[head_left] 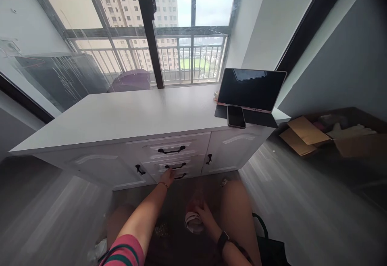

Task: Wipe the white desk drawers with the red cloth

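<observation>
My left hand (168, 176) reaches forward to the white cabinet (99, 169), its fingers closed at the black handle (180, 165) of the middle drawer. That drawer looks pushed in, level with the front. Down between the knees, my right hand (205, 215) is closed on a rolled, pale pinkish cloth bundle (193, 222); the bundle's far side is dim and reddish, and its exact kind cannot be made out. Above the left hand is the top drawer's black handle (171, 150), and just below it is the lowest drawer's handle (180, 176).
A tablet (252, 90) stands propped on the cabinet top, with a phone (236, 116) lying before it. To the right, an open cardboard box (359, 145) sits on the grey floor. A dark green bag (272, 252) is beside the right leg. Behind the cabinet is a window.
</observation>
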A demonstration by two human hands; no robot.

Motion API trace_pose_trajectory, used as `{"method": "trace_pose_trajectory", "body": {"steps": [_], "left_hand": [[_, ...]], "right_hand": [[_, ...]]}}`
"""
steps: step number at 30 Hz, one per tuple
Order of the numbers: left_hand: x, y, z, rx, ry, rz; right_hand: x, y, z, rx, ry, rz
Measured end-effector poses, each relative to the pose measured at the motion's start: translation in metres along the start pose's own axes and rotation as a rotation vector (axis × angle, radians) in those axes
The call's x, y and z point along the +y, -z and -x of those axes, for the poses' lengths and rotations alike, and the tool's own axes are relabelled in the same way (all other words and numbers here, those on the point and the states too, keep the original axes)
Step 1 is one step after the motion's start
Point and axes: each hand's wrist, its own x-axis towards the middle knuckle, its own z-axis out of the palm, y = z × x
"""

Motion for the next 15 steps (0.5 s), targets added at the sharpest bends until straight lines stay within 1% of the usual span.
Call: {"method": "trace_pose_trajectory", "body": {"steps": [4,8,12,15], "left_hand": [[-0.010,0.004,0.003,0.031,-0.020,0.000],[-0.019,0.015,0.012,0.027,-0.023,-0.004],[-0.029,0.032,0.021,-0.010,-0.033,-0.034],[-0.040,0.047,0.028,-0.038,-0.053,-0.050]], "right_hand": [[-0.002,0.000,0.000,-0.019,0.016,-0.018],[-0.001,-0.001,-0.002,-0.011,0.033,-0.032],[-0.001,-0.002,-0.007,0.085,0.095,-0.070],[-0.007,0.000,-0.006,0.170,0.128,-0.096]]}}
